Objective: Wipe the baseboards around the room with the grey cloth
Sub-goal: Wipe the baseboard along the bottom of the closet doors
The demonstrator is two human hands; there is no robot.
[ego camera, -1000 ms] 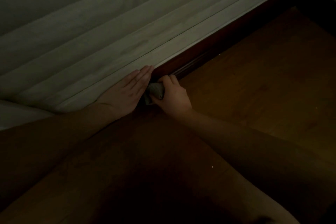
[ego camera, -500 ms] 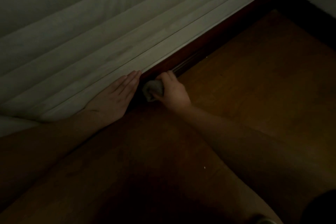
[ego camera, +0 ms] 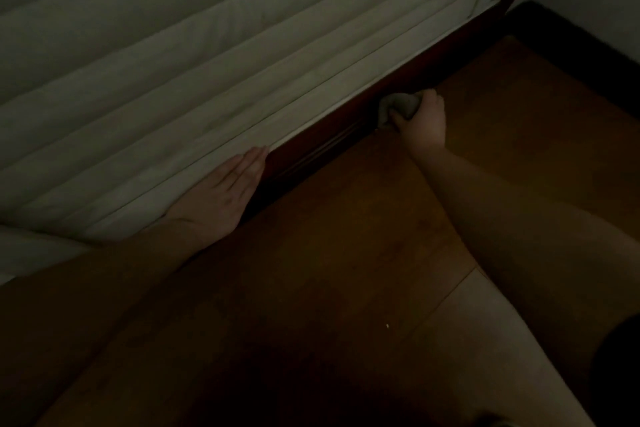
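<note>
Dim room. Right hand grips the grey cloth against the dark baseboard — left hand, fingers flat, holds back pale curtain folds overhanging it, above wooden floor.

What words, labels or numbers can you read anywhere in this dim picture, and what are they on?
None: no writing shows anywhere.
The pale curtain is plain fabric.
The grey cloth gripped by the right hand bears no visible label.
The dark baseboard, the wooden floor and the flat left hand carry no marks.
</note>
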